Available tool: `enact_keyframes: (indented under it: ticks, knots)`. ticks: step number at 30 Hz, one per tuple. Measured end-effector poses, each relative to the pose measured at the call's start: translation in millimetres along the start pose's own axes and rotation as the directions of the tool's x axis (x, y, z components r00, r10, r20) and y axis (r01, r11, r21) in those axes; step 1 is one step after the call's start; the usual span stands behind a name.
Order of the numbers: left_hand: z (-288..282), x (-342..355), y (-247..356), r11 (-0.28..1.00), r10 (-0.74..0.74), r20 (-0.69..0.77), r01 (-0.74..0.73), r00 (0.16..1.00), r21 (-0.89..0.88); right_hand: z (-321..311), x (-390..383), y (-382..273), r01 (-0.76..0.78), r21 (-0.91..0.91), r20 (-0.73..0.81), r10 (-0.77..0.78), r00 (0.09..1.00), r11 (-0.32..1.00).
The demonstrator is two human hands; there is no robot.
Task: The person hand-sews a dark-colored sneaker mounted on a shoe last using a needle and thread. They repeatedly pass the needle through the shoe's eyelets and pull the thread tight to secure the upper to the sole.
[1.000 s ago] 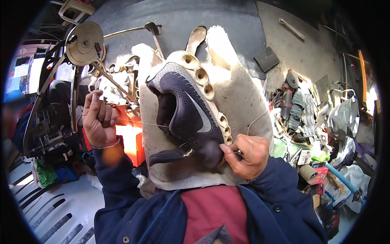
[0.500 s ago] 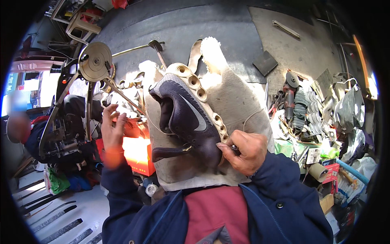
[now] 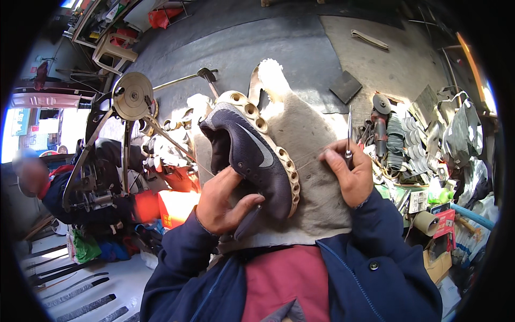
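Observation:
A dark grey mesh sneaker (image 3: pixel 271 196) with a pale grey curved stripe lies on a worn grey cloth (image 3: pixel 314 209) over my lap, its cream sole with round holes (image 3: pixel 288 172) facing right. My left hand (image 3: pixel 224 204) grips the shoe near its opening, fingertips hidden in the upper and thumb over a dark flap. To the right of the shoe, my right hand (image 3: pixel 348 172) is closed on an awl (image 3: pixel 348 134) held upright, its shiny shaft pointing away from me. A thin thread runs from the sole toward my right fingers.
At left stand a sewing machine with a metal wheel (image 3: pixel 132 95) and a seated person (image 3: pixel 45 182). A red box (image 3: pixel 174 209) is beside my left arm. At right lie an angle grinder (image 3: pixel 381 126), scraps and rolls. A dark square pad (image 3: pixel 345 87) is on the floor.
My left hand has moved from the left side onto the shoe. My right hand has left the sole, moving up and rightward with the awl now upright.

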State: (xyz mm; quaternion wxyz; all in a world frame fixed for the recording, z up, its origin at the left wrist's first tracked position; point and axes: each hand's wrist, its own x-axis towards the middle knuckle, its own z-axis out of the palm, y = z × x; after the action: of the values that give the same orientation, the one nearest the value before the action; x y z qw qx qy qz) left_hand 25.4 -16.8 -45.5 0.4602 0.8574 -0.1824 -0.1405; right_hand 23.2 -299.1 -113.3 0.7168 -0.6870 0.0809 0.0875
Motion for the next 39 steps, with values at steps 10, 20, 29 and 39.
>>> enact_keyframes:
  ticks: [10, 20, 29, 39]
  knots:
    - [22.8, 15.6, -22.0, 0.786, -0.351, 0.266, 0.437, 0.898, -0.437, 3.4, -56.6, -7.1, 0.39, -0.298, 0.349, -0.281, 0.894, 0.871]
    - [38.1, 14.9, -10.6, 0.669, -0.422, 0.191, 0.446, 0.886, -0.594, 3.2, -51.9, -5.5, 0.341, -0.277, 0.397, -0.216, 0.892, 0.898]
    - [43.7, 14.7, -9.9, 0.629, -0.435, 0.173, 0.436, 0.884, -0.643, 1.6, -44.2, -16.7, 0.311, -0.316, 0.433, -0.156, 0.888, 0.896]
    - [53.8, 16.4, -31.4, 0.495, -0.416, 0.242, 0.441, 0.877, -0.749, -13.2, 42.5, -52.1, -0.024, -0.449, 0.65, 0.346, 0.677, 0.893]
